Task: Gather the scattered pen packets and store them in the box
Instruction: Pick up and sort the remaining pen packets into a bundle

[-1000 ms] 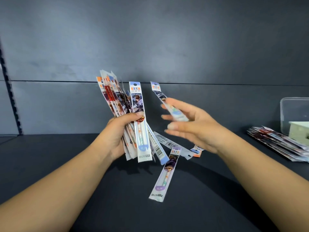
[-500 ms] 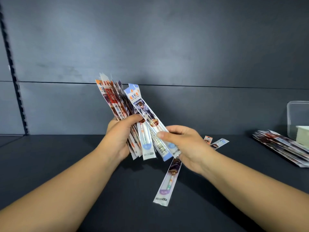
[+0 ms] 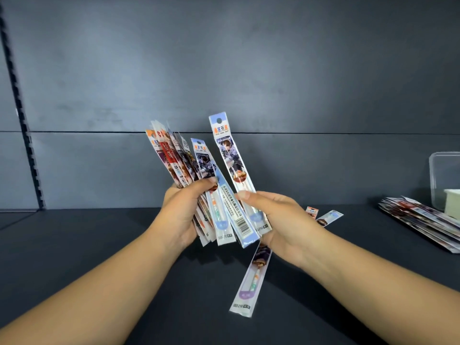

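My left hand (image 3: 180, 212) grips a fanned bundle of pen packets (image 3: 179, 160), held upright above the dark shelf. My right hand (image 3: 278, 217) pinches one long blue-topped packet (image 3: 232, 160) near its lower end, holding it upright against the right side of the bundle. A purple-ended packet (image 3: 251, 282) lies on the shelf below my hands. Two more packets (image 3: 323, 216) lie behind my right wrist. A clear plastic box (image 3: 443, 175) stands at the far right edge, partly cut off.
A stack of pen packets (image 3: 423, 222) lies in front of the clear box at the right. A pale green object (image 3: 451, 201) sits inside the box. Dark panels form the back wall, with a slotted rail (image 3: 23, 115) at the left.
My right hand carried a packet from the right over to the bundle and raised it upright beside the others. The camera view shifted slightly left.
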`<state>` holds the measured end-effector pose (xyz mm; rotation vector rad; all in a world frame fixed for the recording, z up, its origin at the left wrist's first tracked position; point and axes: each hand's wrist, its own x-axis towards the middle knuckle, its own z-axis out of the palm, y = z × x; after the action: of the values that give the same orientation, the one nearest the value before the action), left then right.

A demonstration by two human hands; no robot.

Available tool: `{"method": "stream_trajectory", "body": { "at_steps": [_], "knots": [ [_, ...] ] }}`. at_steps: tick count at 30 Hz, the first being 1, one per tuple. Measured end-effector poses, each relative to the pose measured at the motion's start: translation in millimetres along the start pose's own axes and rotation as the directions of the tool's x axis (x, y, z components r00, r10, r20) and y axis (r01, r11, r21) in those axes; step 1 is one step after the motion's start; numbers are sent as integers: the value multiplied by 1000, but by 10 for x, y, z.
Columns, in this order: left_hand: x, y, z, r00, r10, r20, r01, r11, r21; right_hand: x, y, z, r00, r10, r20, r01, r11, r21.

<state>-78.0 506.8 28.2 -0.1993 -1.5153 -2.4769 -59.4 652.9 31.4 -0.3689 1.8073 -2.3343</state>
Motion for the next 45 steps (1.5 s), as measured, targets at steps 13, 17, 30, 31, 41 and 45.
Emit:
{"method": "stream_trajectory", "body": {
  "at_steps": [13, 17, 30, 31, 41, 45],
  "knots": [
    [-30, -121, 114, 998, -14, -58, 23, 986, 163, 8, 132, 100, 987, -156, -27, 155, 988, -24],
    [-3, -132, 103, 995, 48, -85, -26, 971, 238, -21, 139, 131, 991, -134, -19, 134, 990, -41],
    [-24, -90, 114, 998, 49, -43, -38, 971, 237, 35, 9, -5, 942, -205, -266, 215, 977, 8],
    [-40, -88, 125, 999, 31, -33, -23, 977, 211, 31, 18, 1, 936, -224, -270, 232, 973, -1],
    [-103, -104, 118, 984, -91, 152, 66, 985, 160, -4, 44, 27, 962, -202, -182, 204, 979, -5],
    [-93, -102, 93, 966, -138, 216, 114, 986, 122, -5, 47, 15, 985, -138, -99, 137, 990, -21]
  ]
}}
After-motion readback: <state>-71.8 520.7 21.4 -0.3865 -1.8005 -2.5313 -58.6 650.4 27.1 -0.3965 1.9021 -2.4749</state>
